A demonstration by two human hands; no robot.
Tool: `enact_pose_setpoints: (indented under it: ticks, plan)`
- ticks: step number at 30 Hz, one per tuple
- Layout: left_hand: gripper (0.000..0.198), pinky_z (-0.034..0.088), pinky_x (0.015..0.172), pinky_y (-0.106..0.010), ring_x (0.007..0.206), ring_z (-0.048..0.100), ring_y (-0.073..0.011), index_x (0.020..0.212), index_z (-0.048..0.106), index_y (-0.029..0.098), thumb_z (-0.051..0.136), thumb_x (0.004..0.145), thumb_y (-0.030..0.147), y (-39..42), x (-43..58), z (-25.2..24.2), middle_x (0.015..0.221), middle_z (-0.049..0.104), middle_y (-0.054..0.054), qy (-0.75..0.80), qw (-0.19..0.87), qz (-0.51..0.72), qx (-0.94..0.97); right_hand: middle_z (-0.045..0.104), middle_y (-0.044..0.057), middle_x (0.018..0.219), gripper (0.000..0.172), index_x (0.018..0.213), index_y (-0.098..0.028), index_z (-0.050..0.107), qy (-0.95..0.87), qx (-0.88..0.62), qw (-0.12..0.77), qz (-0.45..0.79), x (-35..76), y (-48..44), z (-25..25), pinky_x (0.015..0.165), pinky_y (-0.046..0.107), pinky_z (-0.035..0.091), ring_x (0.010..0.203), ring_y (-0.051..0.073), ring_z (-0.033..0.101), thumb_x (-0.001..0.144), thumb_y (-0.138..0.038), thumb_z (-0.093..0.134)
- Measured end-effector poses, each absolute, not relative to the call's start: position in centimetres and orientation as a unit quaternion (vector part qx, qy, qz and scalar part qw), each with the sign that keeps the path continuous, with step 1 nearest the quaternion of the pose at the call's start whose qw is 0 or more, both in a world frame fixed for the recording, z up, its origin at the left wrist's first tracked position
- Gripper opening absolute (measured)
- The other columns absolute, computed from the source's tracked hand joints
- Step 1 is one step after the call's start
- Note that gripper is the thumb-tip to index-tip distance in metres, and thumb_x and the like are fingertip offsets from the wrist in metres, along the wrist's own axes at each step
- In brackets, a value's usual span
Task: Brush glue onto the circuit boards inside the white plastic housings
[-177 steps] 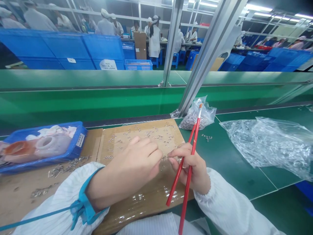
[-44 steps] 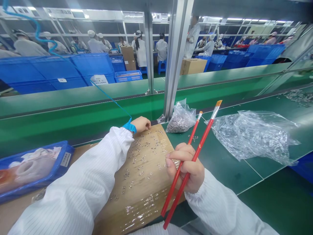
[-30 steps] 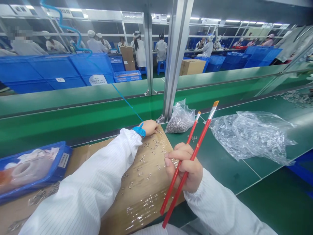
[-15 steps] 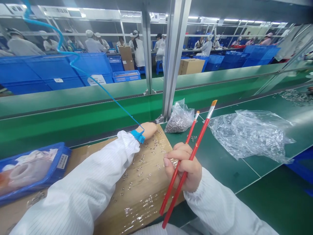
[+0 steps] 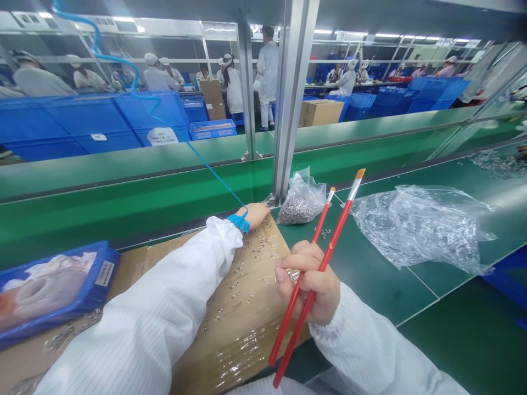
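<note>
Two red brushes point(image 5: 331, 244) are held in the person's right hand point(image 5: 310, 280), its fingers curled closely around both handles in a narrow grip, the bristle ends pointing up and away. That hand sits at the right edge of a cardboard sheet point(image 5: 242, 351), and the handles' lower ends pass over the sheet's near corner. Small metal parts point(image 5: 247, 269) lie scattered across the sheet. The left hand point(image 5: 255, 215) rests at the sheet's far edge, a blue wrist strap point(image 5: 239, 223) on its wrist and a thin blue cord point(image 5: 209, 170) rising from it; its fingers are hidden, so its grip cannot be told. Past the sheet, a small clear bag of metal parts point(image 5: 300, 204) sits on a green bench point(image 5: 373, 291), with a crumpled clear bag point(image 5: 420, 227) to its right. A blue tray point(image 5: 105, 274) lies left of the sheet. Beyond the bench, workers in white point(image 5: 267, 71) stand among blue crates point(image 5: 148, 118).
</note>
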State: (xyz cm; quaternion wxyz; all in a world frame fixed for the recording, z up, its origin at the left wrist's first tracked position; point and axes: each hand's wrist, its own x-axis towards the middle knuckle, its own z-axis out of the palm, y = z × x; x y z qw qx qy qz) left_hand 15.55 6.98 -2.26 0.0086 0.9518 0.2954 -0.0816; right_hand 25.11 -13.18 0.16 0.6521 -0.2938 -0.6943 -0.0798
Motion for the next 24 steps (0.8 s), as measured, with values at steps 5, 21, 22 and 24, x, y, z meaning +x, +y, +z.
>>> enact_pose_setpoints:
  ticks: [5,21,22,24]
  plan:
    - [0.016,0.049,0.079,-0.035,0.09,0.061,-0.0187,0.096,0.064,0.012,0.052,0.091,0.021,6.6,14.7,-1.4,0.099,0.065,-0.007,0.304,-0.001,-0.077,0.95,0.066,0.001,0.079,0.034,0.074,-0.021,0.033,-0.702,-0.288,0.647,-0.078,25.2,-13.2,0.3,0.059,0.031,0.049,0.066,0.012,0.052,0.074,0.003,0.056]
    - [0.023,0.044,0.071,-0.031,0.091,0.061,-0.0222,0.095,0.07,0.015,0.048,0.089,0.021,6.6,12.3,1.4,0.099,0.066,-0.009,0.372,-0.01,-0.059,0.926,0.066,0.0,0.082,0.034,0.073,-0.021,0.032,-0.684,-0.291,0.664,-0.08,25.6,-13.0,-0.3,0.06,0.033,0.047,0.067,0.012,0.05,0.074,0.003,0.057]
    - [0.025,0.043,0.071,-0.031,0.091,0.061,-0.0222,0.096,0.07,0.016,0.046,0.089,0.022,6.1,11.5,2.3,0.1,0.067,-0.009,0.373,-0.009,-0.054,0.926,0.066,0.0,0.083,0.035,0.072,-0.021,0.031,-0.677,-0.29,0.671,-0.083,25.8,-13.0,-0.3,0.059,0.033,0.047,0.067,0.013,0.05,0.074,0.003,0.057]
    - [0.027,0.042,0.072,-0.03,0.092,0.061,-0.0211,0.1,0.069,0.018,0.044,0.09,0.024,4.6,9.6,3.9,0.101,0.067,-0.007,0.37,-0.003,-0.047,0.928,0.065,-0.001,0.083,0.036,0.072,-0.021,0.029,-0.67,-0.298,0.674,-0.094,26.2,-13.1,-0.5,0.057,0.033,0.047,0.067,0.014,0.05,0.075,0.001,0.057]
